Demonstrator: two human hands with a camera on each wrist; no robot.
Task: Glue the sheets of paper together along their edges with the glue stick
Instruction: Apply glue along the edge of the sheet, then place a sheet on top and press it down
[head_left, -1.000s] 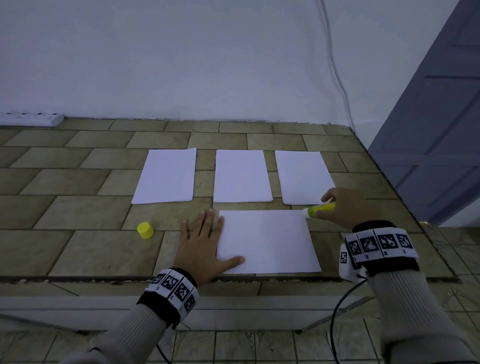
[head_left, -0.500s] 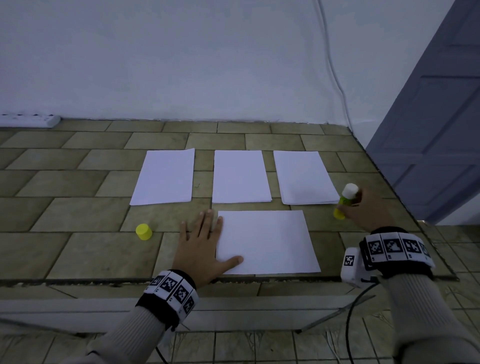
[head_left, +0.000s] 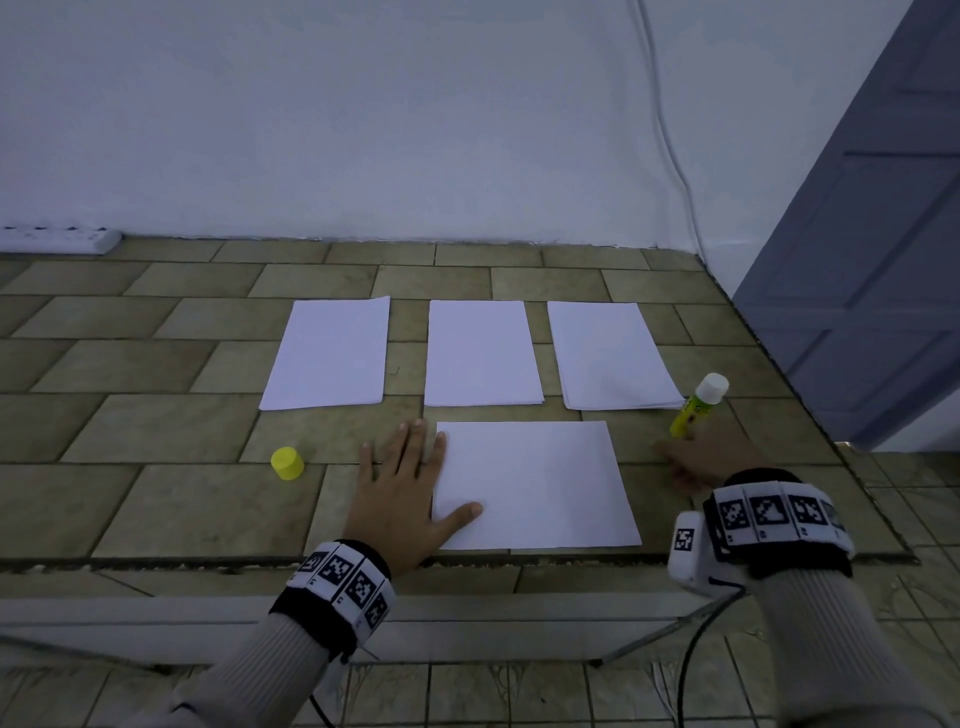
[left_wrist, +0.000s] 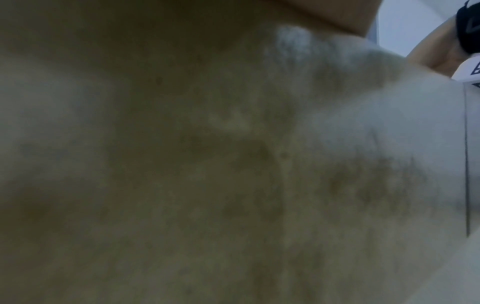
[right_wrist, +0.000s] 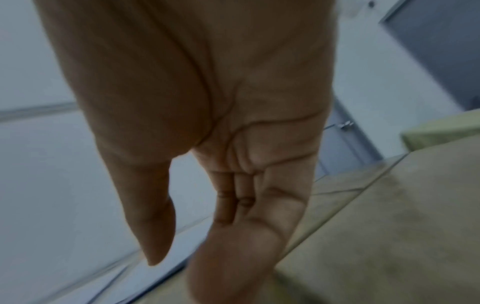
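A white sheet (head_left: 540, 483) lies crosswise on the tiled ledge nearest me. My left hand (head_left: 405, 488) lies flat on its left edge, fingers straight, thumb on the paper. Behind it three more stacks of sheets lie in a row: left (head_left: 330, 356), middle (head_left: 480, 353), right (head_left: 610, 358). The yellow glue stick (head_left: 698, 405) stands uncapped, white end up, at the right stack's near right corner. My right hand (head_left: 701, 460) is just in front of its base; the right wrist view shows this hand (right_wrist: 207, 144) with straight fingers and nothing in it. The yellow cap (head_left: 287, 462) stands left of my left hand.
A white power strip (head_left: 57, 240) lies by the wall at far left. A white cable (head_left: 670, 156) runs down the wall towards the back right corner. A grey door (head_left: 872, 260) stands to the right. The ledge's front edge (head_left: 467, 564) drops to a step.
My right hand lifted the glue stick off the near sheet's far right corner, stood it upright beside the right stack, let go and drew back. My left hand stayed put.
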